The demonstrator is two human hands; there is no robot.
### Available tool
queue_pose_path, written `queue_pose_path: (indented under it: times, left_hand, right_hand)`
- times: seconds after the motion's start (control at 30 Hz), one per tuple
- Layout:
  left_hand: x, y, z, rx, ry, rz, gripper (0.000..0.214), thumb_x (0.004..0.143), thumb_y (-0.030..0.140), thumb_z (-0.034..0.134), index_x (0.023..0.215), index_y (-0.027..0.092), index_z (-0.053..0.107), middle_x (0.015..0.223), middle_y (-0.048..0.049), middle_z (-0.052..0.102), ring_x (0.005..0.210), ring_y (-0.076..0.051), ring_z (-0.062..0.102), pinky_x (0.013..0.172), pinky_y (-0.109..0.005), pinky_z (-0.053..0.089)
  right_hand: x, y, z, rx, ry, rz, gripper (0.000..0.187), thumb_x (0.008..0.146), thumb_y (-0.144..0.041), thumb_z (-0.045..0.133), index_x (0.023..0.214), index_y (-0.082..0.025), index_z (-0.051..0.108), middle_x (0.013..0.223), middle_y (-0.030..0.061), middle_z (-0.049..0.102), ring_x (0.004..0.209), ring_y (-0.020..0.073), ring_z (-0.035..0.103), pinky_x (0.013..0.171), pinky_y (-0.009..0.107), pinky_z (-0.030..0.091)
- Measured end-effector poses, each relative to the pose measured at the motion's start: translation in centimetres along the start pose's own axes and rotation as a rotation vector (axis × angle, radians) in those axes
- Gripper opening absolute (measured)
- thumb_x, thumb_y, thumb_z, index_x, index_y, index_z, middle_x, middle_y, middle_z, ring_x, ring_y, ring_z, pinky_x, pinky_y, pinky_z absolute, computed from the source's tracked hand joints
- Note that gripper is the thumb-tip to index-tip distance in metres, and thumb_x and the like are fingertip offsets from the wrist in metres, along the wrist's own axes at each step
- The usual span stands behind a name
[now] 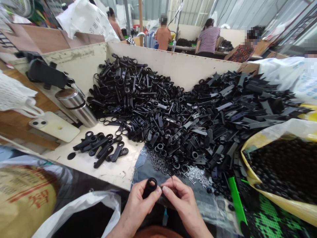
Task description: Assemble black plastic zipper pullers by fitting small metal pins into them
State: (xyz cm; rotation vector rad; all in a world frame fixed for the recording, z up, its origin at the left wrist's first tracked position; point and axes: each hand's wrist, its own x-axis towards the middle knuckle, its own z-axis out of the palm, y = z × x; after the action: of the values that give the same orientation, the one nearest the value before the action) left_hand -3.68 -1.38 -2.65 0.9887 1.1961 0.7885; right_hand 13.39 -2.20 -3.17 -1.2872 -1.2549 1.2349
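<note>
My left hand (pixel 138 205) is closed round a black plastic part (pixel 150 185) with a ring-shaped end that sticks up above the thumb. My right hand (pixel 182 200) pinches the same part from the right, fingertips meeting the left thumb, with a thin pin-like piece (pixel 172 179) rising from its fingers. Both hands are low at the near edge of the work table (pixel 116 172). Just beyond them lies a scatter of small silvery metal pins (pixel 195 173) on a blue cloth (pixel 146 168).
A big heap of black plastic parts (pixel 188 112) fills the walled table. A small row of assembled pieces (pixel 104 148) lies at left, by a steel flask (pixel 78 107) and a white phone (pixel 53 125). A yellow bag of small black parts (pixel 284 168) stands right. Several people work behind.
</note>
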Motion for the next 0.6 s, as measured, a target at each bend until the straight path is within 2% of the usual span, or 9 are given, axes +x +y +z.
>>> queue_pose_path:
  times: [0.1, 0.2, 0.43, 0.6]
  left_hand:
    - [0.4, -0.1, -0.2, 0.097, 0.012, 0.054, 0.033, 0.085, 0.047, 0.069, 0.074, 0.017, 0.066, 0.050, 0.0083, 0.038, 0.043, -0.007, 0.031, 0.042, -0.020, 0.024]
    - [0.6, 0.0, -0.1, 0.115, 0.000, 0.046, 0.028, 0.085, 0.043, 0.067, 0.073, 0.017, 0.066, 0.049, 0.0081, 0.039, 0.042, -0.007, 0.031, 0.041, -0.020, 0.023]
    - [0.6, 1.1, 0.4, 0.072, -0.006, -0.039, 0.032, 0.078, 0.046, 0.075, 0.072, 0.017, 0.064, 0.051, 0.0082, 0.041, 0.040, -0.006, 0.032, 0.042, -0.020, 0.024]
    - [0.3, 1.7, 0.9, -0.063, -0.014, -0.131, 0.036, 0.076, 0.050, 0.078, 0.076, 0.017, 0.065, 0.045, 0.0101, 0.038, 0.040, -0.005, 0.027, 0.041, -0.019, 0.019]
  right_hand:
    - [-0.1, -0.3, -0.2, -0.029, -0.005, -0.024, 0.025, 0.092, -0.043, 0.071, 0.082, -0.022, 0.081, 0.074, 0.0012, 0.061, 0.065, 0.0154, 0.053, 0.059, 0.025, 0.041]
    - [-0.1, -0.6, -0.4, -0.085, 0.002, -0.083, 0.021, 0.094, -0.038, 0.071, 0.085, -0.022, 0.081, 0.075, 0.0014, 0.061, 0.064, 0.0151, 0.054, 0.058, 0.025, 0.042]
    - [-0.2, -0.9, -1.0, -0.178, -0.025, -0.251, 0.015, 0.098, -0.028, 0.067, 0.095, -0.024, 0.082, 0.083, 0.0050, 0.069, 0.074, 0.0184, 0.066, 0.063, 0.026, 0.050]
    - [-0.3, -1.0, -1.1, -0.192, -0.015, -0.257, 0.015, 0.097, -0.028, 0.067, 0.095, -0.024, 0.081, 0.084, 0.0049, 0.069, 0.073, 0.0184, 0.066, 0.062, 0.026, 0.050]
